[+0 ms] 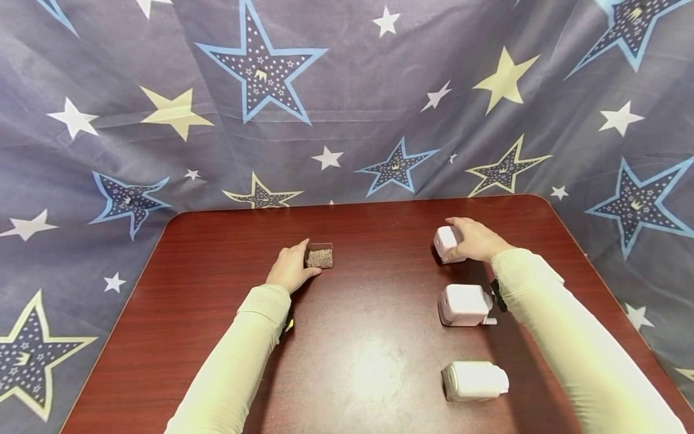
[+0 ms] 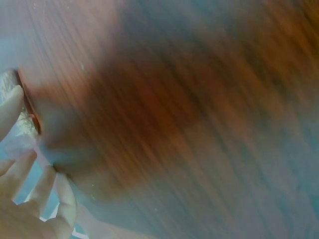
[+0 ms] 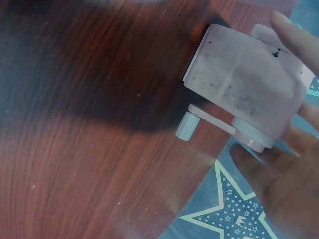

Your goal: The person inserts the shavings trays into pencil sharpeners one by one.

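Observation:
My left hand [image 1: 290, 268] holds a small clear tray [image 1: 320, 258] of pencil shavings by its left side, on the table. In the left wrist view its thumb and fingers [image 2: 20, 172] lie around the tray [image 2: 27, 123] at the left edge. My right hand [image 1: 477, 239] grips the far pale pink pencil sharpener [image 1: 447, 242], thumb on the near side and fingers over the far side. The right wrist view shows that sharpener [image 3: 244, 74] with its crank handle [image 3: 188, 125] sticking out. Part of its body is hidden by the hand.
A second pink crank sharpener [image 1: 464, 304] stands nearer, beside the right forearm. Closer still is a whitish sharpener [image 1: 477, 381]. All are on a glossy reddish-brown table [image 1: 379, 325], with a star-patterned cloth [image 1: 347, 108] hanging behind and at the sides.

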The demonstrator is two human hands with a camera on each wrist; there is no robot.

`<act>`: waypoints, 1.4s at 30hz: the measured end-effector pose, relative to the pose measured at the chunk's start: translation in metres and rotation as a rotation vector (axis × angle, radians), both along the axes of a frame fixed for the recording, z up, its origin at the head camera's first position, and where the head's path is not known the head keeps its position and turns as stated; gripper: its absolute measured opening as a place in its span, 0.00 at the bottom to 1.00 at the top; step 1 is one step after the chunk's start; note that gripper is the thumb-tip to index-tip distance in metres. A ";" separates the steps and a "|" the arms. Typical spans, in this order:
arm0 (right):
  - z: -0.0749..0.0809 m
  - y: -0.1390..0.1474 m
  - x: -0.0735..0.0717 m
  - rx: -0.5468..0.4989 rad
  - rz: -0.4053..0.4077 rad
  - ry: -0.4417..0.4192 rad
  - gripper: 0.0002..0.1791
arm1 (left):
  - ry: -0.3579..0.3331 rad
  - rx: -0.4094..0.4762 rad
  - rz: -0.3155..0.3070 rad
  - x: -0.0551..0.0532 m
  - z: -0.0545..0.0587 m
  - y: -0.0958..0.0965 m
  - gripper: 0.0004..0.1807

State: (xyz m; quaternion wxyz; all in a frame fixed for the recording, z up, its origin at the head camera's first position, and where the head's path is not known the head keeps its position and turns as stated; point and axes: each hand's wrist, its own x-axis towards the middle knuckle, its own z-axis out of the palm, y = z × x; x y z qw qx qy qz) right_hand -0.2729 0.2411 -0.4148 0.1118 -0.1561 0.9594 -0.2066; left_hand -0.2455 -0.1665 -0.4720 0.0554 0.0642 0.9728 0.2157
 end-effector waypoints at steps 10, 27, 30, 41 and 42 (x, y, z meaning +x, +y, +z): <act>0.006 0.001 -0.005 0.104 0.050 0.029 0.44 | -0.003 -0.007 -0.018 -0.003 -0.003 0.000 0.44; 0.017 -0.010 -0.010 0.221 0.047 -0.014 0.46 | 0.022 -0.035 0.007 -0.003 -0.002 0.013 0.39; 0.013 -0.009 -0.015 0.224 0.042 -0.022 0.46 | 0.028 -0.035 0.004 -0.003 -0.003 0.016 0.39; 0.018 -0.016 -0.015 0.258 0.033 -0.040 0.45 | 0.004 -0.026 -0.018 -0.001 0.001 0.020 0.44; 0.019 -0.016 -0.014 0.267 0.036 -0.036 0.45 | -0.004 -0.020 -0.022 -0.001 0.001 0.019 0.45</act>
